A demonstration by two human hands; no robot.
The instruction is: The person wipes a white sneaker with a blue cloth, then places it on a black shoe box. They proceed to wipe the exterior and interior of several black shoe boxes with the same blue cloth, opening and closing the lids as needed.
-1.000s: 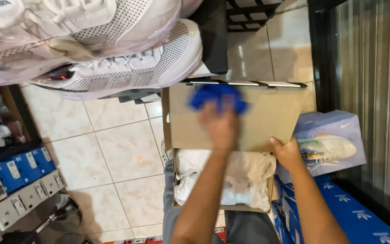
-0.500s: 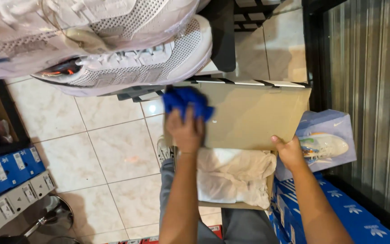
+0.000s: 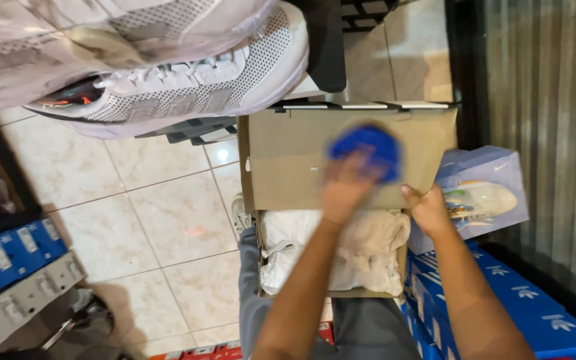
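Two hands on an open shoe box, lid under the cloth

We press our left hand [image 3: 345, 190], fingers curled over a blue cloth [image 3: 367, 150], against the inner face of the raised cardboard lid [image 3: 288, 160], towards its right edge. Our right hand [image 3: 429, 210] pinches that lid's right edge, thumb on the inside, steadying it. The box [image 3: 331, 257], with crumpled white paper [image 3: 288, 250] inside, lies on our lap. We judge the wiping is mid-way; the next stroke calls for steady pressure without bending the lid.
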